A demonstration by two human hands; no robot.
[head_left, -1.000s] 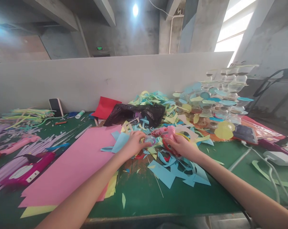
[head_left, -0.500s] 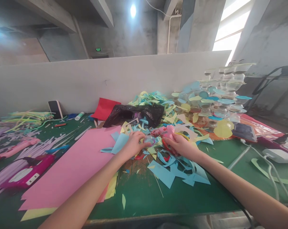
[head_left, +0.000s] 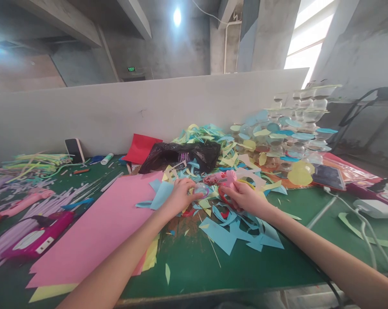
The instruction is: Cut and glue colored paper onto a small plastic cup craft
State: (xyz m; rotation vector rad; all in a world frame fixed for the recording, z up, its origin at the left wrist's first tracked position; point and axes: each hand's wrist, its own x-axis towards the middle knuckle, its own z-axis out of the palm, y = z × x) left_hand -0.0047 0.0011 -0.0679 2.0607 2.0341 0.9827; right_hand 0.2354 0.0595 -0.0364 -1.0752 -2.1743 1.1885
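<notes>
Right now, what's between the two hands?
Head view shows it's not bare: a clear plastic piece held in the left hand, the front of the pink glue gun held in the right hand, and paper scraps.

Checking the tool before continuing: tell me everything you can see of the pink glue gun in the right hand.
The pink glue gun looks plastic, with a rounded rear and reddish markings toward the front. The right hand's grip wraps its handle, mostly hidden. Its barrel lies roughly level above paper scraps, pointing toward the clear piece in the left hand; whether they touch is unclear.
</notes>
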